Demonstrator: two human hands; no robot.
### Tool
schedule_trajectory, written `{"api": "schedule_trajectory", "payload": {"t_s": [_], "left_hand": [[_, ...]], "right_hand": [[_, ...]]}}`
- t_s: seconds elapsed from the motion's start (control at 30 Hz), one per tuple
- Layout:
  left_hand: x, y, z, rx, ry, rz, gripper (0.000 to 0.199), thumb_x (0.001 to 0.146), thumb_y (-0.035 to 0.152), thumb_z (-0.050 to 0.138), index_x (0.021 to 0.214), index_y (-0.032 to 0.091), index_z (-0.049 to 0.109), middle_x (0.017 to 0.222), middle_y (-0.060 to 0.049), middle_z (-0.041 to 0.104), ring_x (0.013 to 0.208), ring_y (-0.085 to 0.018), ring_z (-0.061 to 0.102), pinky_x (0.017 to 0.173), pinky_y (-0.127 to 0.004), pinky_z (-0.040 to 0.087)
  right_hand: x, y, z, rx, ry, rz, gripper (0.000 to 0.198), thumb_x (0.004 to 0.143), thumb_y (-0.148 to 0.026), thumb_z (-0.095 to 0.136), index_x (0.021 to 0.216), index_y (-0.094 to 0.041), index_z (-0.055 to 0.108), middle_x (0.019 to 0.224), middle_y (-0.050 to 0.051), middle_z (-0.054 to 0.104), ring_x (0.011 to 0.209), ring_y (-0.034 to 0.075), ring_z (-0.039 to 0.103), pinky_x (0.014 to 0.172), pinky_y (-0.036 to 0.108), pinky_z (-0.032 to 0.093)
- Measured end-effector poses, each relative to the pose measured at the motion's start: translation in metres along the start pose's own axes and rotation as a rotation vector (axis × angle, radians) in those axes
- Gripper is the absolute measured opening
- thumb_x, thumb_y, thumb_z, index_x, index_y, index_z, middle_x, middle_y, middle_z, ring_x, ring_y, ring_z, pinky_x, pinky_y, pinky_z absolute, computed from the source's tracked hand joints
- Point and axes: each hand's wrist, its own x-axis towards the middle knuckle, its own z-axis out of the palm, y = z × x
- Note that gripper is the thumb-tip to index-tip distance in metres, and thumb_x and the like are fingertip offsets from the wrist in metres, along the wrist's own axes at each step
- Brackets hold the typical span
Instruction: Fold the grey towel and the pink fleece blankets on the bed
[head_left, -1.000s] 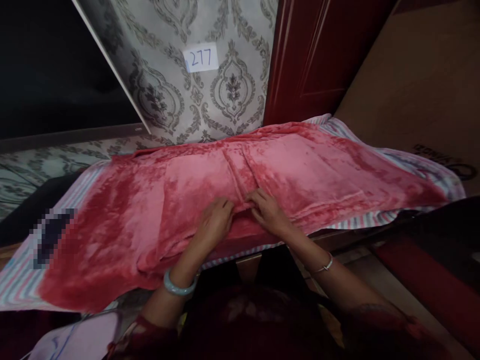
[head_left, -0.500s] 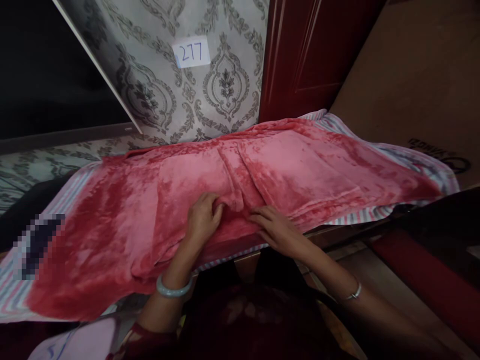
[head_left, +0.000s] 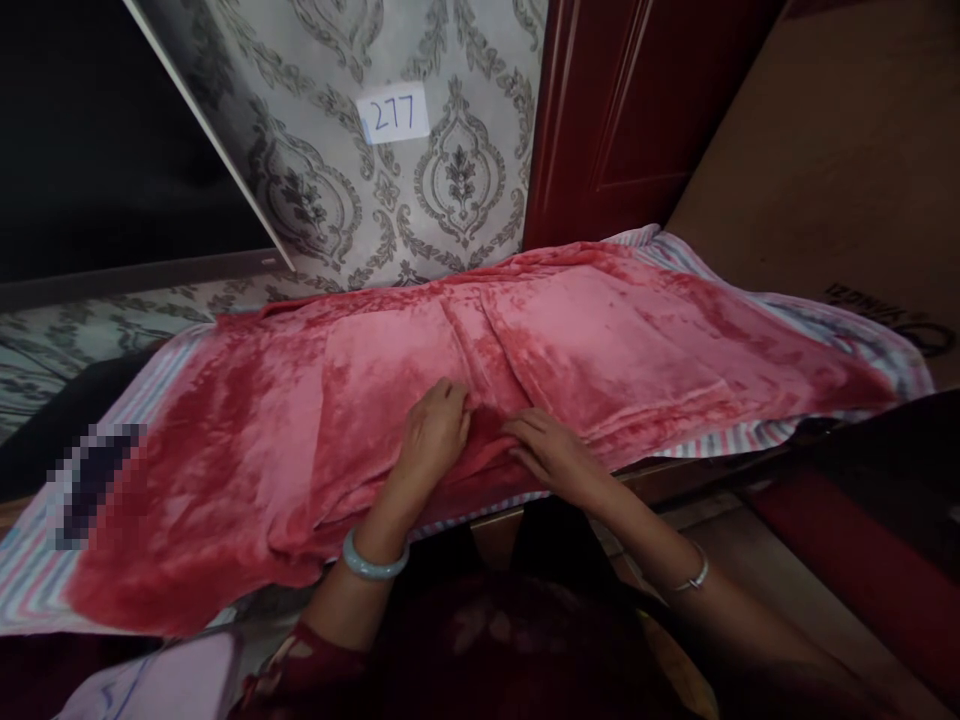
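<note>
- The red blanket [head_left: 360, 370] lay under the fingers and spread well out to both sides, its near edge bunched right where they worked.
- The fingers of the left hand [head_left: 436, 430] were curled down on that edge; I couldn't tell whether they pinched it.
- The right hand [head_left: 559, 455] had its fingers narrow and slightly bent, tips touching the cloth; their grip, too, I couldn't make out.
- To my mind, the edge could slip if that hold was loose, and the creases running away beyond the fingertips could set crooked if one hand pulled harder.
- A hard tug might also drag the striped cloth [head_left: 727, 440] beneath, which poked out far left and right of the fingers.
- The bangle [head_left: 375, 570] behind the left fingers looked able to catch a fold.
- Beyond the fingers, the patterned wall [head_left: 459, 170] limited reach, with the screen [head_left: 112, 150] to their left and a cardboard box [head_left: 847, 150] far right.
</note>
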Motion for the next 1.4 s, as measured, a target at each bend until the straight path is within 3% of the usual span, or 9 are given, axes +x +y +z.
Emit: {"api": "schedule_trajectory", "payload": {"t_s": [0.13,0.27,0.47,0.63,0.73,0.87,0.97,1.27,1.4], "left_hand": [[0.002,0.001,0.002,-0.021,-0.017,-0.032,0.014,0.094,0.015,0.050,0.099,0.017,0.062,0.099,-0.010,0.064,0.093,-0.024,0.063,0.080,-0.035,0.049],[0.007,0.000,-0.012,0.011,0.034,-0.088,0.014,0.095,0.018,0.049,0.100,0.018,0.061,0.101,-0.010,0.064,0.093,-0.024,0.063,0.078,-0.034,0.048],[0.017,0.003,-0.032,0.068,0.126,-0.148,0.012,0.095,0.020,0.049,0.099,0.019,0.060,0.102,-0.009,0.064,0.092,-0.024,0.063,0.074,-0.034,0.047],[0.017,0.008,-0.024,0.049,0.075,-0.128,0.014,0.092,0.016,0.052,0.102,0.019,0.061,0.104,-0.010,0.063,0.094,-0.025,0.063,0.077,-0.035,0.048],[0.016,0.008,-0.013,0.030,0.049,-0.113,0.016,0.090,0.012,0.051,0.102,0.019,0.061,0.102,-0.010,0.063,0.095,-0.026,0.063,0.078,-0.036,0.049],[0.012,0.010,0.001,0.012,0.002,-0.093,0.016,0.093,0.014,0.050,0.103,0.018,0.062,0.101,-0.011,0.064,0.095,-0.025,0.064,0.079,-0.036,0.049],[0.009,0.011,0.006,-0.004,-0.034,-0.093,0.016,0.093,0.014,0.050,0.103,0.017,0.062,0.101,-0.011,0.064,0.094,-0.025,0.064,0.078,-0.036,0.049],[0.001,0.016,0.018,0.025,0.022,0.007,0.017,0.093,0.012,0.048,0.101,0.017,0.062,0.100,-0.012,0.064,0.096,-0.026,0.061,0.081,-0.038,0.050],[-0.009,0.022,0.031,0.047,-0.014,0.133,0.018,0.094,0.011,0.047,0.101,0.018,0.062,0.098,-0.010,0.065,0.093,-0.025,0.061,0.081,-0.039,0.050]], "right_hand": [[0.001,0.002,-0.003,0.050,0.016,-0.032,0.022,0.094,-0.011,0.051,0.109,-0.020,0.065,0.114,0.013,0.066,0.111,0.026,0.060,0.094,0.045,0.051],[0.011,0.003,-0.002,0.182,0.093,-0.012,0.020,0.092,-0.011,0.052,0.105,-0.020,0.065,0.106,0.010,0.069,0.105,0.024,0.063,0.091,0.039,0.051],[0.040,0.017,0.006,0.281,0.106,0.224,0.019,0.091,-0.023,0.056,0.104,-0.018,0.069,0.087,0.004,0.070,0.074,0.017,0.062,0.068,0.027,0.047],[0.059,0.026,0.016,0.176,0.068,0.371,0.028,0.087,-0.019,0.058,0.115,-0.018,0.063,0.077,-0.001,0.065,0.068,0.016,0.057,0.062,0.025,0.041],[0.063,0.028,0.024,0.105,0.071,0.428,0.027,0.083,-0.015,0.060,0.109,-0.017,0.059,0.075,-0.002,0.061,0.068,0.016,0.056,0.060,0.025,0.038],[0.063,0.030,0.031,0.000,0.059,0.377,0.016,0.078,-0.007,0.058,0.090,-0.017,0.058,0.085,0.004,0.062,0.078,0.019,0.057,0.069,0.029,0.043],[0.058,0.031,0.034,-0.018,0.075,0.317,0.015,0.080,-0.006,0.055,0.089,-0.017,0.060,0.095,0.008,0.063,0.089,0.022,0.059,0.079,0.034,0.048],[0.027,0.022,0.037,0.030,0.104,0.204,0.034,0.082,-0.010,0.059,0.116,-0.015,0.063,0.125,0.016,0.061,0.117,0.028,0.057,0.103,0.049,0.047],[0.023,0.024,0.036,0.092,0.188,0.205,0.059,0.076,-0.003,0.052,0.133,-0.017,0.057,0.128,0.015,0.061,0.121,0.027,0.056,0.107,0.050,0.045]]}}
